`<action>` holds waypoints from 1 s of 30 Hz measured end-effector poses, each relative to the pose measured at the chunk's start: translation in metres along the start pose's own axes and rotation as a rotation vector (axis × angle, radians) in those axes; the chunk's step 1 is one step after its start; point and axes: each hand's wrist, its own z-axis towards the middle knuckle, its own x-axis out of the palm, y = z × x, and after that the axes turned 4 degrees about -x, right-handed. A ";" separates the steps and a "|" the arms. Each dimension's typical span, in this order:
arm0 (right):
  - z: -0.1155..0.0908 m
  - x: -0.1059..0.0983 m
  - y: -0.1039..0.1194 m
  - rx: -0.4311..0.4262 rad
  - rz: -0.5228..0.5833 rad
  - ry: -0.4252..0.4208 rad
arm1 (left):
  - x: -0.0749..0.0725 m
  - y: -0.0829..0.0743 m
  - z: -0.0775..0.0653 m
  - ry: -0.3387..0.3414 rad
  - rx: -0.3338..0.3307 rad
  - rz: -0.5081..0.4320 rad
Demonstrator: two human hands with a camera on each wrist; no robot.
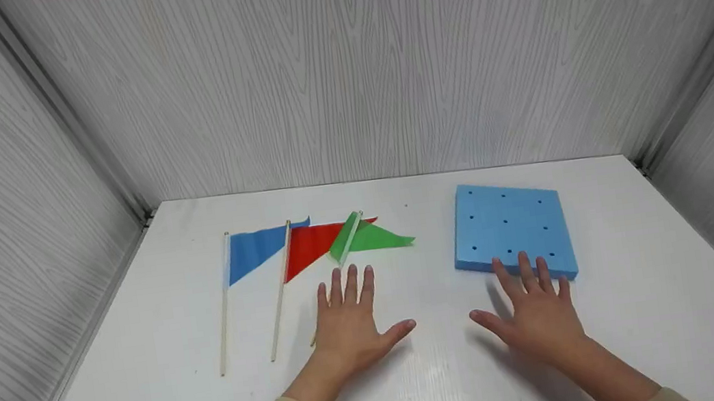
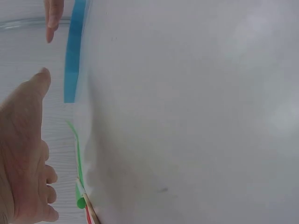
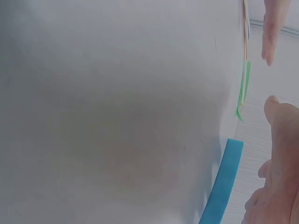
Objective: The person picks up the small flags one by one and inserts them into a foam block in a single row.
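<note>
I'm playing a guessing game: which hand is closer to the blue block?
Right. In the head view, the right hand overlaps the near edge of the blue block; the left hand is farther away, to the block's left.

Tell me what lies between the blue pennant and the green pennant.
In the head view, the red pennant lies between them, overlapping both.
</note>
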 end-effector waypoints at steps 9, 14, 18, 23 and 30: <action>0.000 -0.005 -0.007 0.020 -0.017 -0.003 | -0.005 -0.010 0.007 0.000 0.016 -0.016; 0.002 -0.015 -0.017 0.021 -0.013 -0.024 | -0.013 -0.022 0.017 -0.018 0.035 0.010; 0.007 -0.027 -0.030 0.029 0.005 -0.027 | -0.021 -0.038 0.029 -0.028 0.046 0.035; 0.013 -0.037 -0.054 0.045 0.029 -0.020 | -0.026 -0.062 0.048 -0.032 0.072 0.078; 0.019 -0.039 -0.091 0.060 0.075 0.005 | -0.022 -0.096 0.073 -0.005 0.112 0.119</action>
